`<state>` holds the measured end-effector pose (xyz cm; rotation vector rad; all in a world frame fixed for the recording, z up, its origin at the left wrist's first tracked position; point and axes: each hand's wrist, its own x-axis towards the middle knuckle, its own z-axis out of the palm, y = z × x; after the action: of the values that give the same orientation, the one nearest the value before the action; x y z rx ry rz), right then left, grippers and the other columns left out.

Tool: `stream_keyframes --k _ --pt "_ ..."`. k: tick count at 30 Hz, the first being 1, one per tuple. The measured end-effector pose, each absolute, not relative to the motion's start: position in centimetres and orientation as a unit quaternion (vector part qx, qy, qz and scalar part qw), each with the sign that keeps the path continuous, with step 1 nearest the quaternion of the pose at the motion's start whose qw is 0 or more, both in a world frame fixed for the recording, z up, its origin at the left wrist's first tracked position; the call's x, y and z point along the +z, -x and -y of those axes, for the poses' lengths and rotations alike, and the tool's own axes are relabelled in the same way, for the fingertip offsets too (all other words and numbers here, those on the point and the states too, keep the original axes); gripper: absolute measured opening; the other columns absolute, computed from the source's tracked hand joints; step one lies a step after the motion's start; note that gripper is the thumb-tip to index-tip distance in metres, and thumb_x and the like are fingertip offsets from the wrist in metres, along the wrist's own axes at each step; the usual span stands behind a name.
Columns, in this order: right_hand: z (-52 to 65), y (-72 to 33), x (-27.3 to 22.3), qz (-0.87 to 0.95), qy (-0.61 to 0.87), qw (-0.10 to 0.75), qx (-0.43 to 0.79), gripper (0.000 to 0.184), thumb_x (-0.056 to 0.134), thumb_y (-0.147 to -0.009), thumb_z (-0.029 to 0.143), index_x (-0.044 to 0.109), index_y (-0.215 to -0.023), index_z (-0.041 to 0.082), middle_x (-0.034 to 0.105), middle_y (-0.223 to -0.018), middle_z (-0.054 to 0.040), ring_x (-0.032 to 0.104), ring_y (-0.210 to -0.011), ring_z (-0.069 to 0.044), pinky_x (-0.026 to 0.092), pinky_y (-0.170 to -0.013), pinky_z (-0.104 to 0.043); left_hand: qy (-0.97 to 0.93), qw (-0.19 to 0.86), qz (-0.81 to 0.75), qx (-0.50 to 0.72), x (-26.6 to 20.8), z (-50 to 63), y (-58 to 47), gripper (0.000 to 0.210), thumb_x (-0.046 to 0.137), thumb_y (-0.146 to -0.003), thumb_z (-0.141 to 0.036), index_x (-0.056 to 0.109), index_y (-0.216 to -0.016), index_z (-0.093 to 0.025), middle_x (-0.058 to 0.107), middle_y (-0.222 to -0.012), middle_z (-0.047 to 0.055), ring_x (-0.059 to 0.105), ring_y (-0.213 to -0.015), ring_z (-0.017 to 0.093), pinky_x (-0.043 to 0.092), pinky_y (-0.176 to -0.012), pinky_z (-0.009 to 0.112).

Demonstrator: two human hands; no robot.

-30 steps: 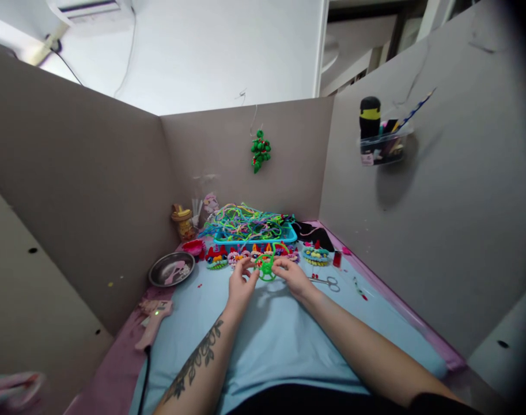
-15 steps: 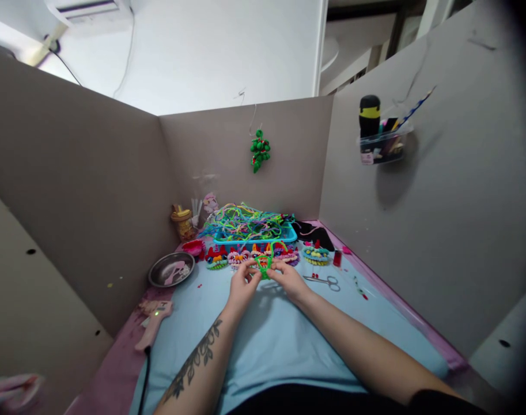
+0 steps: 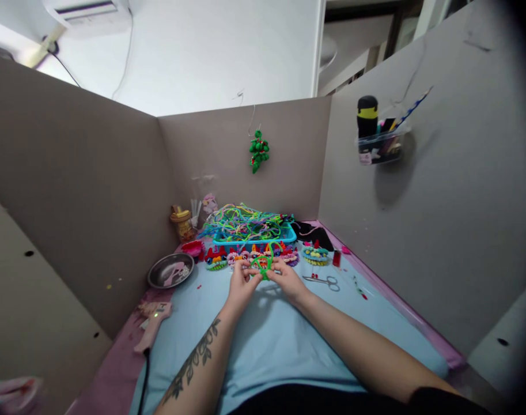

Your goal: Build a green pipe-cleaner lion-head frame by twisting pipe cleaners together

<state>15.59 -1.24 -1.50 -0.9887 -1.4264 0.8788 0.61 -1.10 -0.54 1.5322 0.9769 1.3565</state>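
Bright green fuzzy cord (image 3: 265, 271), looped and partly knotted, is held between both hands above the blue cloth. My left hand (image 3: 244, 283) pinches its left side between thumb and fingers. On the other side, my right hand (image 3: 287, 280) grips it with thumb and forefinger, close to the left fingertips. A loose end rises above the hands. Just behind lies a row of colourful braided cord pieces (image 3: 216, 259), partly hidden by the hands and cord. Scissors (image 3: 326, 282) rest to the right of my right hand.
A blue tray (image 3: 294, 235) heaped with cords stands at the back. Left are a metal bowl (image 3: 152, 278) and a pink glue gun (image 3: 152, 328) with its cable. A teal and yellow braided piece (image 3: 315, 254) sits at right. Grey panels (image 3: 245, 190) enclose the table.
The green cord's loop on the left has opened wider and rounder between the hands. Both hands stay in nearly the same place.
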Motion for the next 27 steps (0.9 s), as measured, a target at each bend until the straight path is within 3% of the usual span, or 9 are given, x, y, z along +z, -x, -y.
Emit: stream_keyframes --k 10,14,21,24,27 --pt "1.6 -15.5 -1.9 0.661 0.447 0.524 0.296 0.013 0.058 -0.071 0.028 0.052 -0.067 0.018 0.046 -0.102 -0.0057 0.046 -0.104 -0.021 0.038 -0.085 -0.032 -0.613 0.412 -0.413 0.532 -0.5 1.1 -0.3 0.037 0.068 -0.062 -0.023 0.04 -0.086 -0.02 0.057 -0.061 -0.005 0.048 -0.051 0.009 0.033 -0.053 0.021" --pt "1.4 -15.3 -2.1 0.665 0.445 0.528 0.284 0.018 0.057 -0.071 0.027 0.047 -0.059 0.018 0.047 -0.098 -0.0043 0.048 -0.099 -0.02 0.035 -0.089 -0.033 -0.62 0.391 -0.426 0.529 -0.9 1.3 -0.1 0.033 0.067 -0.061 -0.022 0.042 -0.083 -0.021 0.058 -0.063 -0.005 0.052 -0.054 0.011 0.034 -0.054 0.022" --pt "0.8 -15.6 -2.5 0.65 0.407 0.529 0.363 0.026 0.062 -0.066 0.036 0.047 -0.055 0.018 0.047 -0.094 -0.0048 0.049 -0.091 -0.02 0.04 -0.075 -0.032 -0.657 0.381 -0.417 0.5 -1.1 1.2 -0.1 0.031 0.063 -0.065 -0.02 0.043 -0.089 -0.021 0.058 -0.062 -0.005 0.05 -0.053 0.011 0.035 -0.054 0.022" --pt "0.4 -15.7 -2.7 0.595 0.432 0.569 0.369 0.025 0.066 -0.063 0.036 0.051 -0.057 0.017 0.05 -0.091 -0.0045 0.049 -0.092 -0.02 0.039 -0.077 -0.031 -0.659 0.327 -0.434 0.52 -0.9 0.9 0.1 0.038 0.063 -0.066 -0.023 0.044 -0.098 -0.021 0.063 -0.074 -0.001 0.051 -0.058 0.011 0.037 -0.057 0.023" --pt "0.2 -15.7 -2.6 0.527 0.447 0.602 0.401 0.03 0.065 -0.064 0.039 0.048 -0.052 0.017 0.051 -0.074 -0.0014 0.049 -0.075 -0.016 0.038 -0.072 -0.03 -0.644 0.264 -0.469 0.543 -0.7 0.9 0.2 0.036 0.064 -0.066 -0.031 0.049 -0.098 -0.02 0.063 -0.076 0.0 0.052 -0.059 0.012 0.037 -0.059 0.024"
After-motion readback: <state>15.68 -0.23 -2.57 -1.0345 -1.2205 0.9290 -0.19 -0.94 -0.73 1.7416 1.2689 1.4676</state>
